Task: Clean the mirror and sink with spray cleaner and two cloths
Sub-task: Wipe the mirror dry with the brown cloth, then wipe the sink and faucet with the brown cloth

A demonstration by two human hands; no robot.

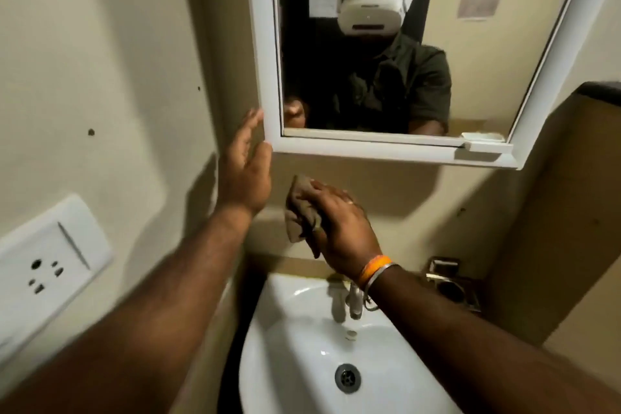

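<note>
left hand [243, 168] – spread, at mirror [268, 77] frame | right hand [339, 228] – gripping cloth [299, 212]

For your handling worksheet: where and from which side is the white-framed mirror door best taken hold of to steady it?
Take the white-framed mirror door by its bare lower-left frame corner, coming from the left: the left hand is already open beside that free edge.
</note>
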